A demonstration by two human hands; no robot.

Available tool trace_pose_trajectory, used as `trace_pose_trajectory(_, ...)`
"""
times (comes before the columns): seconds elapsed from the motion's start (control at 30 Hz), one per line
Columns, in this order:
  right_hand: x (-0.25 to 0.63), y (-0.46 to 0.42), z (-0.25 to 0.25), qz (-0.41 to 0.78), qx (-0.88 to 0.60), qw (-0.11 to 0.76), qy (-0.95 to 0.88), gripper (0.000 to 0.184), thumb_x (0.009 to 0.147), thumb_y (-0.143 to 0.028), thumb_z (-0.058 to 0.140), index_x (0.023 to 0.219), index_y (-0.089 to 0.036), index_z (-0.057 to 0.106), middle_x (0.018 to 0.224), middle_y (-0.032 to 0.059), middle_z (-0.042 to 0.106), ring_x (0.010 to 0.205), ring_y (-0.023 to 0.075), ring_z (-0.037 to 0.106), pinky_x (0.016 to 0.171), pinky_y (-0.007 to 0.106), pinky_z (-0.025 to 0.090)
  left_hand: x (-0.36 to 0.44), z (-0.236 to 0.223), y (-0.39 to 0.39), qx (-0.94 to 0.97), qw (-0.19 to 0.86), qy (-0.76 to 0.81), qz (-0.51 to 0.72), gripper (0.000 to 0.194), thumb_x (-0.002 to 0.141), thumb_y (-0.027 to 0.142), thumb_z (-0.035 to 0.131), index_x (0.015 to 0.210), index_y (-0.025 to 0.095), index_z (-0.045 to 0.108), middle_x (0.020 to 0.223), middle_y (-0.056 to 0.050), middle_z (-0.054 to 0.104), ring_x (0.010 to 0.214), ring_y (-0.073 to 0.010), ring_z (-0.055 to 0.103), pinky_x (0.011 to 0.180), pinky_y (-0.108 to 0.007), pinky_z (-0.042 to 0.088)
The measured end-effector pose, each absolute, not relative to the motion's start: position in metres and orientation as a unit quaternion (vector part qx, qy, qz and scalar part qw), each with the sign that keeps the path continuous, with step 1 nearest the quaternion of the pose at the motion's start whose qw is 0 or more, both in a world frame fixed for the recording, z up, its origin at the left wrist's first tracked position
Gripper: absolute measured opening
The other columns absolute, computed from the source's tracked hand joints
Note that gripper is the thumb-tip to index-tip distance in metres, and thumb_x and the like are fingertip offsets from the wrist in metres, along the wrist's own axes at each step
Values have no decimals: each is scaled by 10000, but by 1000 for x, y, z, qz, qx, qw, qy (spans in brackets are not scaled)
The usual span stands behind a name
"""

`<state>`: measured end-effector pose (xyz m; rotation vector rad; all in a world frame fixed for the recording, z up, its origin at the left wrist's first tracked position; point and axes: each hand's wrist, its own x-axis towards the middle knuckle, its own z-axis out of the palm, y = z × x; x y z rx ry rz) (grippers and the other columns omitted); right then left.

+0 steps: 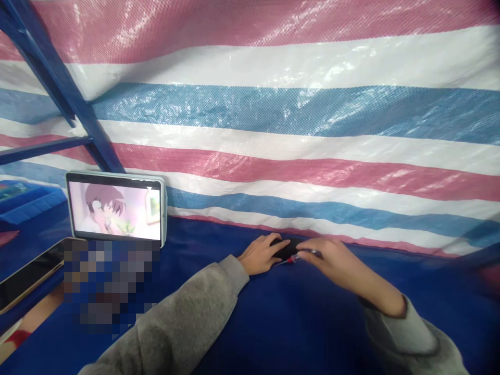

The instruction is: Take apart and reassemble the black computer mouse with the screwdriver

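Left hand point(261, 255) lies palm down, fingers curled over the near end of a small black object point(287, 247) and pinning it to the surface. Right hand point(336, 263) meets it from the other side; its fingertips pinch a thin tool with a red-and-clear handle point(299, 257), held low and pointing toward the black object. How firmly the tool is gripped cannot be told, since the fingers cover most of it. Both hands are at full reach, grey sleeves point(187, 317) stretched forward.

Risk, as judged: at that reach the pinch has little leverage, so the tool tip could skid off the black object and into the left fingers point(273, 245), or the object could slide on the slick cover.

Beneath the hands, a dark blue cloth-covered table point(304, 323). Just beyond them hangs a striped tarpaulin point(273, 114) in pink, white and blue. Well to the left of the left hand stands a tablet point(116, 205) showing a cartoon; nearer the left edge lies a dark phone point(27, 276). Blue metal bars point(50, 78) cross above the tablet.
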<state>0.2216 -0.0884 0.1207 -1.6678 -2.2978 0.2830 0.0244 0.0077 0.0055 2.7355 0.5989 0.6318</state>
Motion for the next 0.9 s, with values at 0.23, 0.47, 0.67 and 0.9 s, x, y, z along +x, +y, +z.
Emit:
trace_pose_trajectory(0.23,214,-94,72,134,-553,37,-821,221,859,-199,528,956,-252,719,978,56,722,922,237,665,813,351,481,24,12,12,907,232,243,254,374,983,336,483,1345,271,416,1293,-43,571,1161,-209,543,1039,-384,383)
trace_pose_trajectory(0.47,208,-99,54,135,-552,60,-821,159,795,-168,572,893,-241,674,909,42,684,833,201,639,753,317,477,26,6,16,888,221,305,263,296,1019,367,363,1273,261,474,1189,-42,567,1110,-202,533,993,-390,398)
trace_pose_trajectory(0.67,209,-83,27,-59,-619,304,-722,356,919,-341,448,1195,-174,599,1203,155,594,1142,281,540,975,462,425,28,-1,17,906,179,295,245,356,1040,375,265,1299,253,477,1106,-52,545,1085,-194,515,997,-390,389)
trace_pose_trajectory(0.9,215,-77,-7,58,-647,339,-681,418,944,-421,412,1264,-180,533,1237,133,597,1142,251,560,990,450,436,25,-5,19,917,168,271,238,388,1039,369,269,1356,255,462,1151,-68,525,1131,-206,487,1022,-401,373)
